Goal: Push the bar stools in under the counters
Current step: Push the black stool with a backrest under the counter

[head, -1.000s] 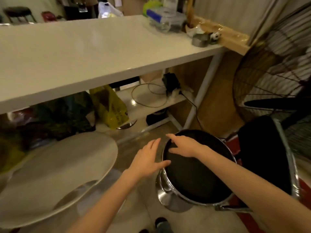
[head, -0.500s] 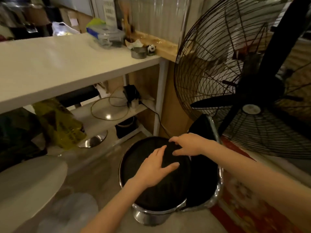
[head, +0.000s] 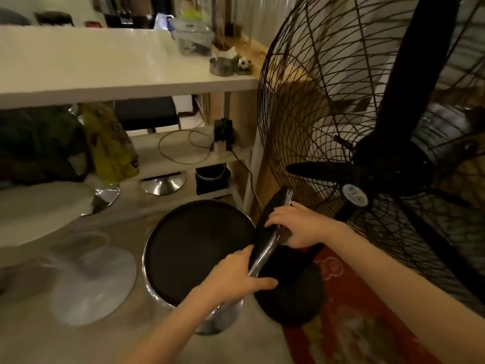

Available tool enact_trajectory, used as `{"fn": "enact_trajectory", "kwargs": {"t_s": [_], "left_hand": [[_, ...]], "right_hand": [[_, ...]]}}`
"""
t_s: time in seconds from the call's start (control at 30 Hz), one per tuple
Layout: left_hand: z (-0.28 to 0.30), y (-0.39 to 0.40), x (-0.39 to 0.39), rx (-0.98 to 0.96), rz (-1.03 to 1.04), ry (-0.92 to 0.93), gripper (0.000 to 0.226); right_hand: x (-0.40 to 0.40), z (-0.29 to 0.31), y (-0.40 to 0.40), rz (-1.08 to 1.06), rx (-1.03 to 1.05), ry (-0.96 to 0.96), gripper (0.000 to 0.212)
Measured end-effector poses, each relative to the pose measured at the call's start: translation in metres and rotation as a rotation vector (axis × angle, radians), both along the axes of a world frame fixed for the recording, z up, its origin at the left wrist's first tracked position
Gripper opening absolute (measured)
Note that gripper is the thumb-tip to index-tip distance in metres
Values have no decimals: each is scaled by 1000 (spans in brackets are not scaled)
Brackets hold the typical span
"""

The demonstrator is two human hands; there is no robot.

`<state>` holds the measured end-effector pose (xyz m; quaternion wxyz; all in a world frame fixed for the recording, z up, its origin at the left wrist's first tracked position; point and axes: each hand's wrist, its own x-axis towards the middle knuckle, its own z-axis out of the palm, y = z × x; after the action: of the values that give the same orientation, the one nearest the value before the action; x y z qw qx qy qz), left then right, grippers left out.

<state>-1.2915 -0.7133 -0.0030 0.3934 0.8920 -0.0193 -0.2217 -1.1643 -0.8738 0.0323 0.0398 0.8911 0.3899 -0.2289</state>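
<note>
Both hands closed on the chrome-edged backrest (head: 273, 232) of the black bar stool (head: 196, 248): left hand (head: 236, 277) wrapped over the lower end of the rail, thumb lying along the outer side; right hand (head: 296, 227) curled over the rail higher up, fingers (head: 275, 219) hooked onto the seat side. Grip is full on both, nothing else held. A second ago both palms lay flat on the seat pad and the backrest sat at the stool's right; half a second ago the right hand had reached the backrest while the left was on the pad. Now both hold the rail, and the view has swung right, so the stool shows nearer the centre. Reads as a shift from steadying or turning the seat to a hold fit for steering. Stool stands on the bare floor (head: 78, 337), out in front of the white desk (head: 105, 74), not yet beneath it, near the desk's right leg (head: 253, 169). Large pedestal fan (head: 367, 153) close on the right, its cage just beside the backrest; red patterned rug (head: 354, 311) under that side. Under the desk: a yellow bag (head: 110, 148), cables on a low shelf (head: 183, 153), chrome bases (head: 162, 183) of other stools. A white stool seat (head: 34, 211) at left, blurred. Likely next a forward push; fan and desk leg leave a tight lane.
</note>
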Motion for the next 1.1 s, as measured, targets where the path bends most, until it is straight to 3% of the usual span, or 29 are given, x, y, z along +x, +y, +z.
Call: {"fn": "enact_trajectory", "kwargs": {"t_s": [0.13,0.3,0.57,0.8,1.1], "left_hand": [[-5,-30,-18,442,78,-124,87],[-7,-37,-25,686,153,-182,68],[-10,-34,-17,697,147,-267,63],[-12,-2,-5,687,186,-282,55],[-18,68,48,750,244,-351,43]], "right_hand": [[-14,-4,5,177,-134,-150,73],[-14,-30,4,293,104,-344,50],[2,-56,-3,308,401,-505,20],[19,-66,22,305,525,-553,24],[66,-69,87,236,534,-585,26]]}}
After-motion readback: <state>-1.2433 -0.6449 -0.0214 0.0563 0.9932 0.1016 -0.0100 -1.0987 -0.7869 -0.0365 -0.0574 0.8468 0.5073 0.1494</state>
